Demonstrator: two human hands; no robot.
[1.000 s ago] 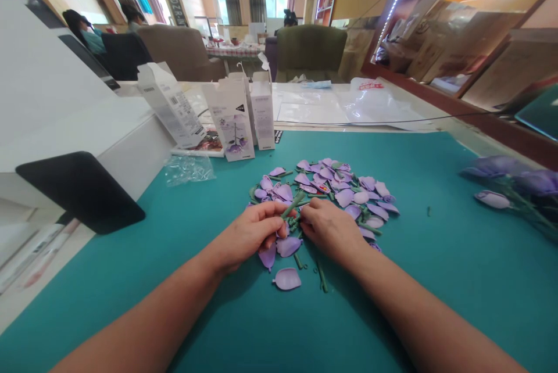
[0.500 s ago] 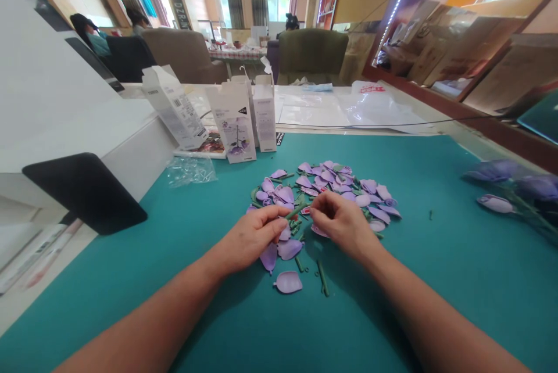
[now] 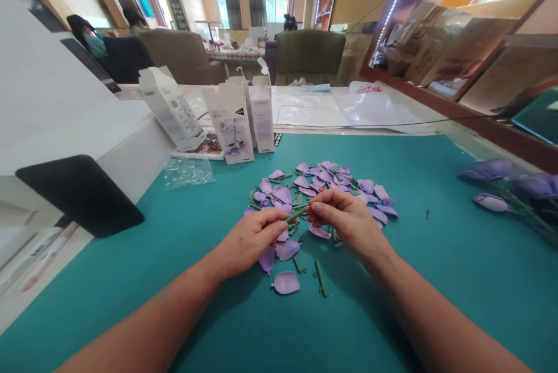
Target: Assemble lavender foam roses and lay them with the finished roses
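Observation:
Between the thumb and fingers of my left hand (image 3: pixel 257 237) is a green stem piece (image 3: pixel 297 212), pointing up and right. My right hand (image 3: pixel 340 216) is pinched at the stem's far end, with a bit of red at its fingertips; what exactly it grips is too small to tell. Purple petal pieces (image 3: pixel 325 176) lie in a loose pile behind and below both hands, mixed with green parts. One pale petal (image 3: pixel 286 283) lies nearer to me, beside a thin green stem (image 3: pixel 320 278). A pink-edged petal (image 3: pixel 319 232) rests just under my right hand.
White boxes (image 3: pixel 231 123) stand behind the green mat (image 3: pixel 200 315), near crumpled clear plastic (image 3: pixel 188 171). A black panel (image 3: pixel 82 196) is at the left. Purple flowers (image 3: pixel 490 201) lie at the right. People sit in the background.
My right hand has come up against the stem's end, and its fingers have shifted. The pink-edged petal below it shows more. The view has moved slightly.

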